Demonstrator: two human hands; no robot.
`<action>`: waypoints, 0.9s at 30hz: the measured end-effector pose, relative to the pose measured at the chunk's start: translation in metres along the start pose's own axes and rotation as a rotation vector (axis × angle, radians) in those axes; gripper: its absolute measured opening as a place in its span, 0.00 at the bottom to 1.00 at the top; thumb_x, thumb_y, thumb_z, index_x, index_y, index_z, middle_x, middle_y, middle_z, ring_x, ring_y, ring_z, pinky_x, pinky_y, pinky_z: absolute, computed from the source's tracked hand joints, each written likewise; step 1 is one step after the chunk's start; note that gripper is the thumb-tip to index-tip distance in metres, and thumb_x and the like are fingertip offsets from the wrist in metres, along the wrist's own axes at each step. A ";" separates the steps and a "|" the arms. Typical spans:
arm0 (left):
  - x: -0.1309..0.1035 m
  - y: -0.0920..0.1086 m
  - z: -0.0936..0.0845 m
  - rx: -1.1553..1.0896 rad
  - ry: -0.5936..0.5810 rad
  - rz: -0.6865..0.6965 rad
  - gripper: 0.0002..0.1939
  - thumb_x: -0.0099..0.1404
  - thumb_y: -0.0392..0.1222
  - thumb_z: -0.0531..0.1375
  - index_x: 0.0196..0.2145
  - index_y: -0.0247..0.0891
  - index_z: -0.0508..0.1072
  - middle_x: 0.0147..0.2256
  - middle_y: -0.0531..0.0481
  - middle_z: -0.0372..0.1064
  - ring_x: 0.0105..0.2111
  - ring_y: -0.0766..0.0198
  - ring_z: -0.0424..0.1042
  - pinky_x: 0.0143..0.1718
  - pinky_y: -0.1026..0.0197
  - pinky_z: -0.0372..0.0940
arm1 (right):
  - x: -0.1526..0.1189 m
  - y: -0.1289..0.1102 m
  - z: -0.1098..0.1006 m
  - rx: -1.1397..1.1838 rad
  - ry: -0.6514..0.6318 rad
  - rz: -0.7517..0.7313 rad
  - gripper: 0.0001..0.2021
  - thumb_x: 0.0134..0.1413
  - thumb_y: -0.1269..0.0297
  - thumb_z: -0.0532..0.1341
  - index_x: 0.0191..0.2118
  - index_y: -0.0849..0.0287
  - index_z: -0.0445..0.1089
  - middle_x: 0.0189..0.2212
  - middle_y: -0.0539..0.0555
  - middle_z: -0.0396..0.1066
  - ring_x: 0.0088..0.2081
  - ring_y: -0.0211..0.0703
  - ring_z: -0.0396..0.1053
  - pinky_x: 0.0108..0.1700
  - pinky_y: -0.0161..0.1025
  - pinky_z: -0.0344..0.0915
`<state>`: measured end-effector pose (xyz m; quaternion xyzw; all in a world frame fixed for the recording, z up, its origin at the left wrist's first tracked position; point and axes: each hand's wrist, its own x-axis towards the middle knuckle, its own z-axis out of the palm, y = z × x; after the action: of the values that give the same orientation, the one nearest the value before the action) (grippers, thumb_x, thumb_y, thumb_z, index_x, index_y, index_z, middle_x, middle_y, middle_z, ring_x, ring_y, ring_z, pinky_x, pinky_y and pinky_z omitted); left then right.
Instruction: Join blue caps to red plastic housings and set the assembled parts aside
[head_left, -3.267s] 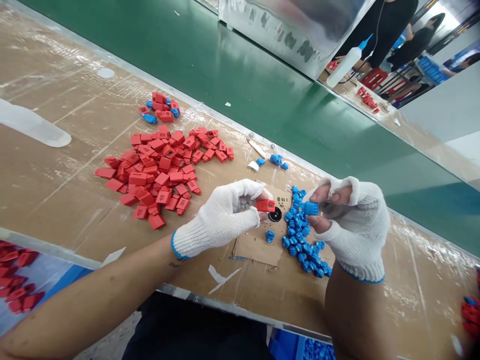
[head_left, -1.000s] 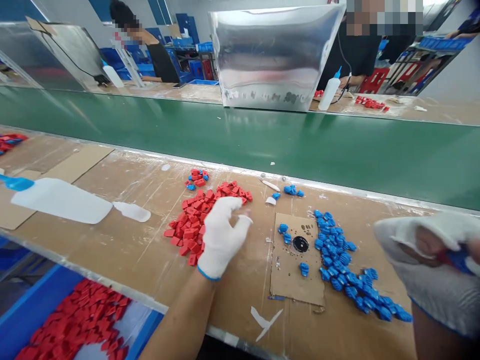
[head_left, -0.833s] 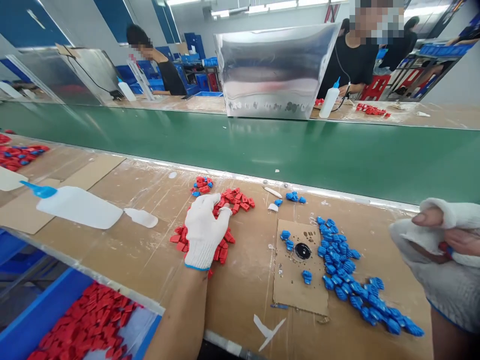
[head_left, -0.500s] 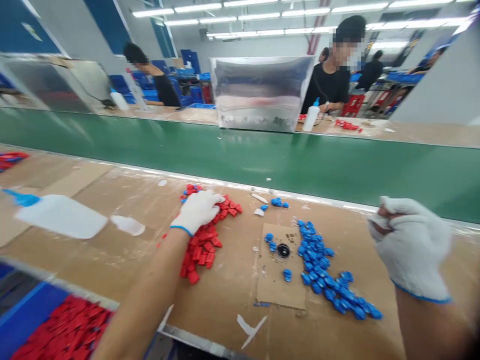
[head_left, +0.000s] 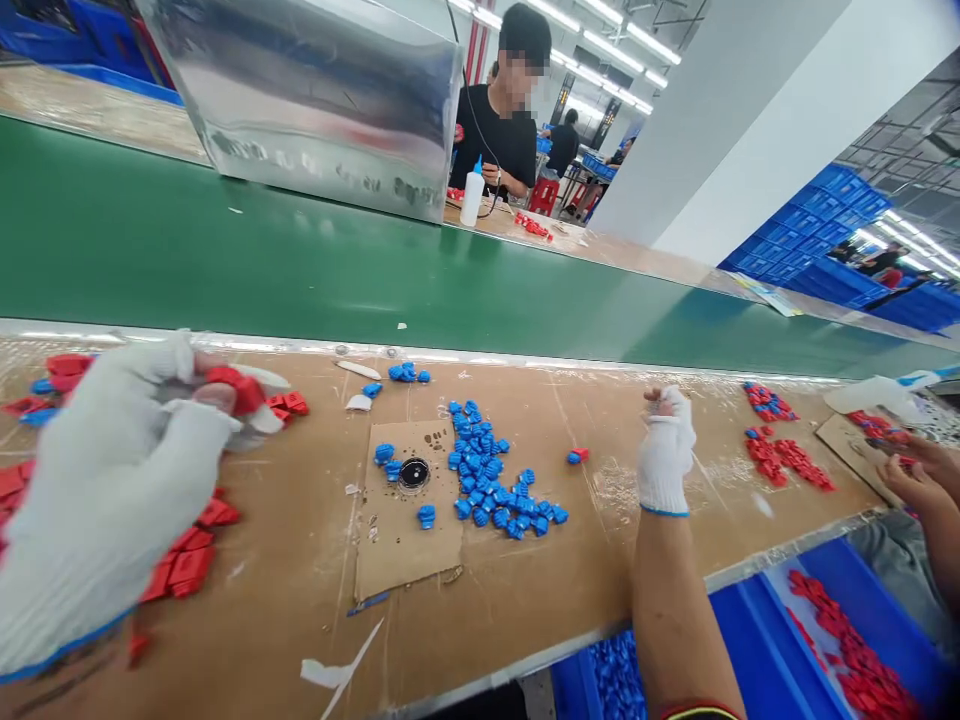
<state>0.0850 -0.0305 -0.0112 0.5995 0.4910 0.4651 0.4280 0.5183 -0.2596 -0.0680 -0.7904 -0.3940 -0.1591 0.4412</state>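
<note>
First, at far left, a mixed cluster [head_left: 69,368] of red and blue parts lies partly hidden behind the left hand [head_left: 127,480]. This gloved hand, somewhat blurred, pinches a red block [head_left: 238,390] between thumb and fingers, the gap narrowed to the block's width. The red pile [head_left: 191,565] lies on the bench [head_left: 277,570], partly covered by the same hand; the block's long axis is too blurred to read with confidence.

Next, to the right, comes the card [head_left: 405,560], bearing a dark disc [head_left: 413,473] and three blue parts [head_left: 427,516]. Just beside its right edge spreads the blue pile [head_left: 480,470], running obliquely toward the near right. This pile lies between the hands: rightward of the held block, leftward of the right hand [head_left: 666,455], which is the nearer of the two.

Farther right, a two-coloured piece [head_left: 577,456] lies near the right hand, its long axis roughly side to side, blue end leftward, red end toward that hand. The right hand's fingers are curled, apart from the piece; whether they enclose anything cannot be told.

Finally, at far right, a co-worker's hands [head_left: 919,475] appear near further red piles [head_left: 787,462].
</note>
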 end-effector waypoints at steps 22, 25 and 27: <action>-0.023 -0.027 0.047 -0.702 -0.029 -0.338 0.11 0.60 0.25 0.67 0.37 0.37 0.72 0.31 0.52 0.78 0.23 0.72 0.68 0.24 0.72 0.65 | -0.099 -0.049 -0.032 -0.054 -0.777 -0.060 0.09 0.54 0.74 0.60 0.39 0.53 0.70 0.33 0.49 0.71 0.33 0.43 0.70 0.40 0.40 0.70; -0.021 -0.037 0.046 -0.733 -0.075 -0.305 0.11 0.62 0.28 0.69 0.37 0.37 0.72 0.32 0.51 0.78 0.24 0.73 0.68 0.25 0.70 0.67 | -0.077 -0.065 -0.031 0.052 -0.649 -0.151 0.06 0.62 0.71 0.62 0.43 0.53 0.74 0.39 0.53 0.77 0.40 0.46 0.75 0.44 0.43 0.74; -0.020 -0.043 0.046 -0.771 -0.110 -0.291 0.11 0.61 0.30 0.70 0.36 0.37 0.71 0.33 0.51 0.77 0.26 0.73 0.70 0.27 0.69 0.68 | -0.059 -0.090 -0.019 0.179 -0.554 -0.296 0.05 0.63 0.70 0.65 0.41 0.53 0.77 0.41 0.53 0.80 0.45 0.48 0.78 0.48 0.46 0.76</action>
<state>0.1201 -0.0466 -0.0651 0.3436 0.3370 0.5170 0.7079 0.4136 -0.2768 -0.0412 -0.6957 -0.6222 0.0349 0.3573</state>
